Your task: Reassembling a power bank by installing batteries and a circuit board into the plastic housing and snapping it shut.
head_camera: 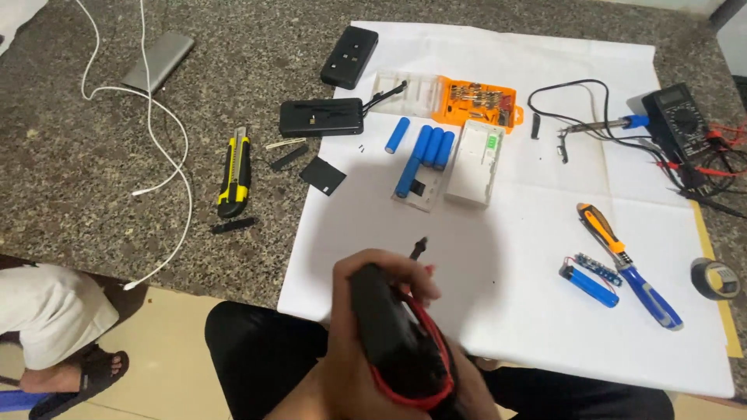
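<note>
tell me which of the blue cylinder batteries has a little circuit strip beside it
The blue battery lying alone at the lower right, next to the screwdriver; the other blue cells sit up by the white case.

An orange and clear plastic bit case (455, 99) lies open at the upper centre of the frame, a flat rectangle. At the upper right sits a black multimeter (678, 118); its small display cannot be made out. No labels or signs show clearly.

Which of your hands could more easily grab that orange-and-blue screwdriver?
Probably the right hand: the orange-and-blue-handled screwdriver lies on the white paper to its right, while the left hand grips the black device with red cable.
</note>
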